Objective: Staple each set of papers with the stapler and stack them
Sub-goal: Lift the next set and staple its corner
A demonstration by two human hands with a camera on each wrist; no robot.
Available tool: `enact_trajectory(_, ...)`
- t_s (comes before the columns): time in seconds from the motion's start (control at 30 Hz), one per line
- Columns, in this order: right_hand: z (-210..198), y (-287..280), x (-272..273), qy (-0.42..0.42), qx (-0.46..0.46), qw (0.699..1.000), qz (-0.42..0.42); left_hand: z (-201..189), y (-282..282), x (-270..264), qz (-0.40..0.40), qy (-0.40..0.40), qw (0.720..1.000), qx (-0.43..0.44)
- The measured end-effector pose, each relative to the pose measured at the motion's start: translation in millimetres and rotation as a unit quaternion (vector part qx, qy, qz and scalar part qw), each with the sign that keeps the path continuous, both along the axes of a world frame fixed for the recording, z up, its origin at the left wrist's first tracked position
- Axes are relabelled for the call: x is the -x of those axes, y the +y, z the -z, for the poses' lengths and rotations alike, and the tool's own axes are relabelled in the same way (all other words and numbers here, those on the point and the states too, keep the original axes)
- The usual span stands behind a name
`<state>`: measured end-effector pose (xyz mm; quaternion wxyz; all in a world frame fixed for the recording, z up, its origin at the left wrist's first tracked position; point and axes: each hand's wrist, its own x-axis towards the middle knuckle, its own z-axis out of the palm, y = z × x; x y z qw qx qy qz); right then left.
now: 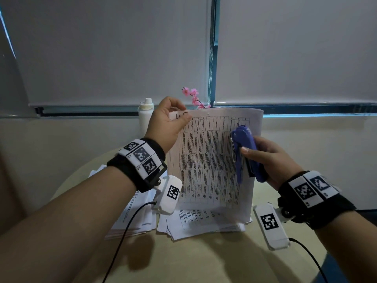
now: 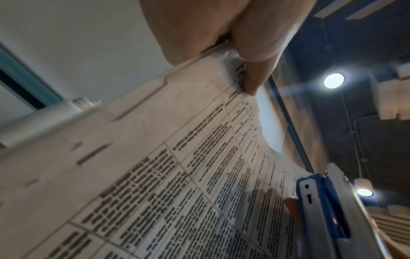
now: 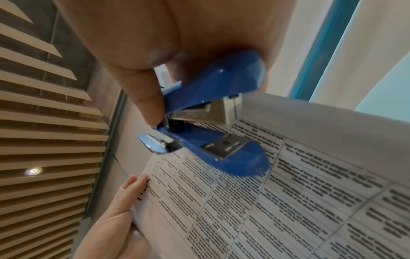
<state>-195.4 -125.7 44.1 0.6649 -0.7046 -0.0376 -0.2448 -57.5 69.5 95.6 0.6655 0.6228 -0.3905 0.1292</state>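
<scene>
The left hand [image 1: 170,121] pinches the top corner of the paper set [image 1: 212,160], held upright above the tabletop [image 1: 204,260]. The right hand [image 1: 271,158] grips the blue stapler [image 1: 244,152], mouth open beside the page. Held by one corner, sheets could splay and miss the staple.

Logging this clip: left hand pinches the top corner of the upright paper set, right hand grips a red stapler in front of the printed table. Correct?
Not quite: the stapler is blue, not red, as the right wrist view shows plainly. The rest holds: the left hand pinches the top corner of the upright paper set, and the right hand grips the stapler in front of the printed table.
</scene>
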Motion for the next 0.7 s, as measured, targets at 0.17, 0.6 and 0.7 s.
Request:
enact_trajectory(0.17,0.7,-0.1,-0.2,-0.014,-0.012,1.000,-0.001,1.0,1.9,5.9,0.009,0.034,0.999,0.017)
enact_trajectory(0.6,-7.4,-10.3,2.9,-0.018,-0.004,0.999,-0.035,11.1,11.4,1.7,0.102,0.118,0.986,-0.056)
enact_trajectory(0.7,-5.9,-10.8,5.7,-0.017,-0.002,0.999,-0.034,12.8,9.4,2.6,0.124,0.139,0.982,-0.024)
